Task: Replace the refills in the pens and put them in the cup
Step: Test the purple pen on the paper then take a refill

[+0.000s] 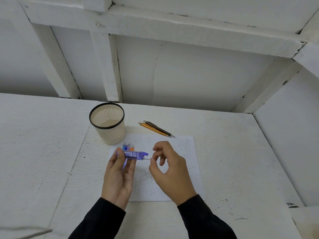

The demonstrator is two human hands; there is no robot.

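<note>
Above the scribbled paper [186, 152], near the front of the white surface [224, 152], the left hand [119, 176] holds a purple refill case [133, 155] level. Its thumb and fingers [120, 155] are curled round the case's left end. Behind the case, a few coloured pens [126, 146] show blue and orange tips, seemingly tucked in the same hand. At the case's open right end, the right hand [170, 171] pinches a thin lead [147, 159] between thumb and forefinger, with its other fingers loosely curled and clear.

The lead looks almost weightless, stiff and very brittle, so any sideways bend would likely snap it. It is best held lightly close to its free end and drawn straight along its own line. The case is light, hard plastic and probably a little slick, so a grip across its flat sides should be steady.

An orange pen [148, 127] and a dark pen [161, 130] lie side by side past the paper's far edge. The slotted cup [112, 135] stands upright just beyond the left hand, and no pens show inside it.
</note>
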